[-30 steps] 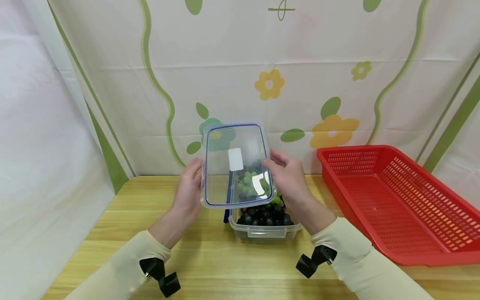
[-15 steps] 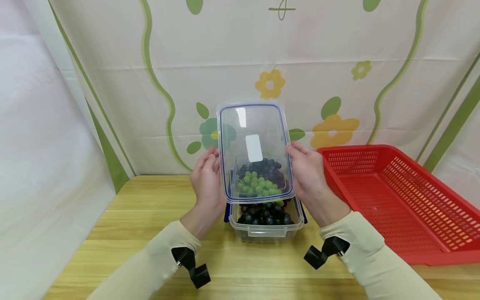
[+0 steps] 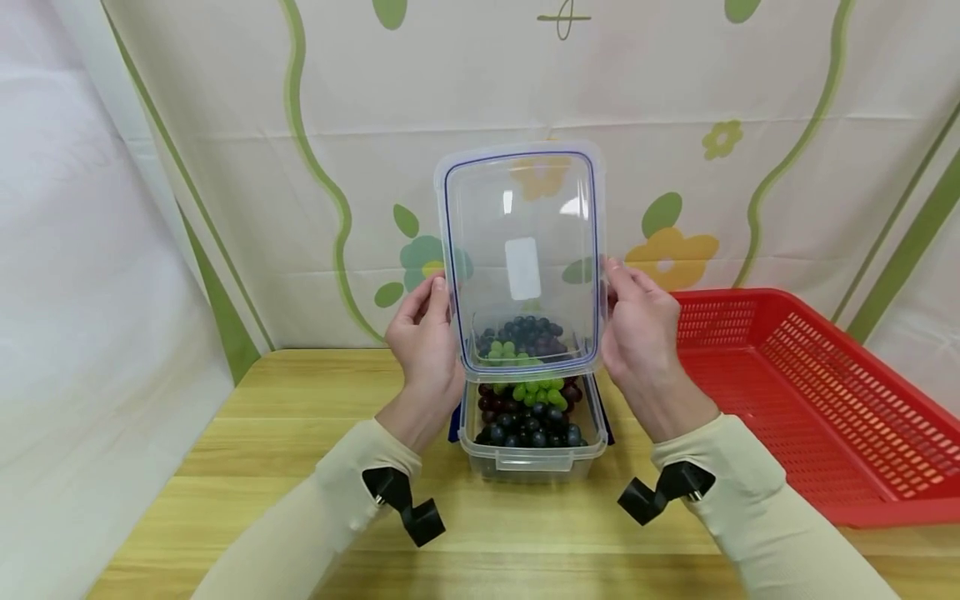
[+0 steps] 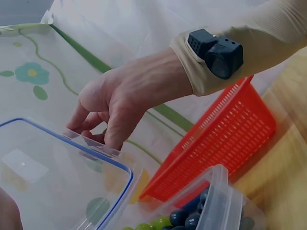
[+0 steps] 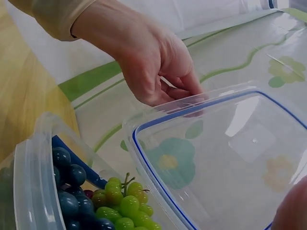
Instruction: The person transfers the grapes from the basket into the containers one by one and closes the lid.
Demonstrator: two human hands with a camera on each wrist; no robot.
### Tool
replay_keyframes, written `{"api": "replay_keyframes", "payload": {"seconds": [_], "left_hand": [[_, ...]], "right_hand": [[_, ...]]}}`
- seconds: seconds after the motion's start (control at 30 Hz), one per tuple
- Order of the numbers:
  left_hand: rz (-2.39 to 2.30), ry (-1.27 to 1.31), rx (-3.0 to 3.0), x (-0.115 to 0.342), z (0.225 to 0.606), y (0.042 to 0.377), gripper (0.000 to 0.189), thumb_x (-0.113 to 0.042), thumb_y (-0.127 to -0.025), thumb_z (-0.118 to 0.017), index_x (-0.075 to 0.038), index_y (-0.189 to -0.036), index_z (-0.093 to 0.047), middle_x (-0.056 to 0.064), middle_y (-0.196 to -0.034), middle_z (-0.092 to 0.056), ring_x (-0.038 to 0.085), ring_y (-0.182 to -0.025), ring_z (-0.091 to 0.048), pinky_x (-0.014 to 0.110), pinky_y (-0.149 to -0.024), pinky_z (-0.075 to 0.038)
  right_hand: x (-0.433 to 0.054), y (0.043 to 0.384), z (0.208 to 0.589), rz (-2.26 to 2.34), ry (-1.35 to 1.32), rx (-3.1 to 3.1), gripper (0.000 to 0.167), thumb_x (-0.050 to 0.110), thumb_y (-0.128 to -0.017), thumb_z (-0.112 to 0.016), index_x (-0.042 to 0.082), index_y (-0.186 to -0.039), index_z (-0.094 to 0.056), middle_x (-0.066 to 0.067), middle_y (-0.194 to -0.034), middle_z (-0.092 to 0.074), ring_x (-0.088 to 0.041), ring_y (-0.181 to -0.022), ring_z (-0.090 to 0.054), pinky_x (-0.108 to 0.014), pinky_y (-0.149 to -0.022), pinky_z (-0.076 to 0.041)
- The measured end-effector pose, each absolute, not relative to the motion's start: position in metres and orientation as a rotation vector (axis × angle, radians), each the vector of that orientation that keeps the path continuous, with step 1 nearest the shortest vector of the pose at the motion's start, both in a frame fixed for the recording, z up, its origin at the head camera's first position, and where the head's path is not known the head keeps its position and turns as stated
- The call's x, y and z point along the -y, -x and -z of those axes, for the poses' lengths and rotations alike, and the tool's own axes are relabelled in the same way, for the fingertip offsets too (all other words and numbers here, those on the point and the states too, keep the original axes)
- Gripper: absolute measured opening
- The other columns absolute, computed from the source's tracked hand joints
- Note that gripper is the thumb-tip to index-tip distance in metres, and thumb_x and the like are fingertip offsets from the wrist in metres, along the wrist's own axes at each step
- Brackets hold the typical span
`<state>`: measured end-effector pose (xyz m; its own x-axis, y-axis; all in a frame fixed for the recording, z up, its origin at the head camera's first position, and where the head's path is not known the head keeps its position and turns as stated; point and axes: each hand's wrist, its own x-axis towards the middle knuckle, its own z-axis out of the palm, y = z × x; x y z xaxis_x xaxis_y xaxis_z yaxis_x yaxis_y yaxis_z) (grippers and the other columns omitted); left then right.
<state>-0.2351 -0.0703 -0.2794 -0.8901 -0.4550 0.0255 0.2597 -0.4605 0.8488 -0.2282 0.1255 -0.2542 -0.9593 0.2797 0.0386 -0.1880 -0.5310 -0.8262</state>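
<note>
Upright over the food container [image 3: 532, 462], a clear plastic lid [image 3: 491, 262] with a blue seal line and a white label is held by both hands. My left hand [image 3: 429, 346] pinches its left edge, thumb up. On the opposite edge, my right hand [image 3: 643, 329] grips with thumb and fingers. Black grapes [image 3: 536, 427], green grapes [image 3: 538, 392] and reddish ones [image 3: 491, 402] fill the uncovered container, partly seen through the lid. The left wrist view looks across at the right hand [image 4: 122, 103] on the lid's rim; the right wrist view shows the left hand [image 5: 153, 60].
A red plastic basket [image 3: 772, 408] with slatted sides stands on the right of the wooden table [image 3: 300, 442]. Blue side flaps [image 3: 454, 425] hang at the container's sides. A flower-patterned cloth [image 3: 225, 125] rises behind the table.
Both hands have raised the lid and moved it to the right, tilting it more upright. More grapes now show below its lower edge. The container and basket stay put.
</note>
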Motion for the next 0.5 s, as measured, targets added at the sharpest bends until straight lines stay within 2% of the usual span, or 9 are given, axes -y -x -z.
{"api": "replay_keyframes", "payload": {"seconds": [0.1,0.17,0.3,0.4,0.43,0.5], "left_hand": [[2.331,-0.315,1.338,0.0701,0.2765,0.2350,0.026,-0.018,-0.102,-0.073,-0.010,-0.126,-0.079,0.000,-0.117,-0.072,0.012,-0.105,-0.066,0.018,-0.088,-0.056],[2.317,-0.324,1.331,0.0698,0.2742,0.2343,0.025,-0.018,-0.101,-0.074,-0.011,-0.125,-0.079,-0.002,-0.114,-0.073,0.011,-0.102,-0.065,0.017,-0.084,-0.056],[2.292,-0.324,1.298,0.0702,0.2715,0.2333,0.021,-0.017,-0.099,-0.076,-0.014,-0.119,-0.082,-0.004,-0.103,-0.073,0.009,-0.090,-0.066,0.017,-0.076,-0.056],[2.280,-0.318,1.302,0.0714,0.2712,0.2329,0.019,-0.018,-0.098,-0.078,-0.015,-0.117,-0.083,-0.005,-0.102,-0.075,0.008,-0.088,-0.068,0.019,-0.077,-0.055],[2.275,-0.314,1.304,0.0717,0.2710,0.2326,0.019,-0.018,-0.098,-0.078,-0.016,-0.117,-0.083,-0.005,-0.103,-0.076,0.008,-0.089,-0.068,0.021,-0.080,-0.055],[2.286,-0.302,1.291,0.0717,0.2704,0.2315,0.019,-0.018,-0.097,-0.079,-0.015,-0.116,-0.083,-0.003,-0.107,-0.077,0.008,-0.091,-0.070,0.023,-0.087,-0.058]], "right_hand": [[-0.1283,0.2259,0.2526,-2.421,0.154,1.451,0.032,0.024,-0.104,-0.068,0.011,-0.132,-0.076,0.002,-0.130,-0.062,-0.014,-0.121,-0.049,-0.026,-0.106,-0.043],[-0.1297,0.2241,0.2520,-2.335,0.165,1.539,0.033,0.027,-0.103,-0.069,0.015,-0.134,-0.075,0.006,-0.129,-0.065,-0.011,-0.119,-0.050,-0.025,-0.104,-0.040],[-0.1324,0.2223,0.2512,-2.279,0.152,1.606,0.032,0.026,-0.103,-0.070,0.016,-0.133,-0.075,0.009,-0.117,-0.066,-0.011,-0.099,-0.050,-0.019,-0.083,-0.043],[-0.1343,0.2211,0.2497,-2.315,0.113,1.569,0.026,0.019,-0.103,-0.070,0.014,-0.128,-0.076,0.006,-0.108,-0.067,-0.014,-0.091,-0.053,-0.018,-0.073,-0.046],[-0.1348,0.2204,0.2491,-2.332,0.094,1.547,0.024,0.017,-0.103,-0.070,0.013,-0.126,-0.076,0.004,-0.106,-0.067,-0.014,-0.093,-0.055,-0.018,-0.074,-0.049],[-0.1354,0.2194,0.2480,-2.378,0.054,1.483,0.020,0.012,-0.103,-0.069,0.012,-0.121,-0.076,0.001,-0.108,-0.069,-0.015,-0.101,-0.060,-0.020,-0.086,-0.055]]}}
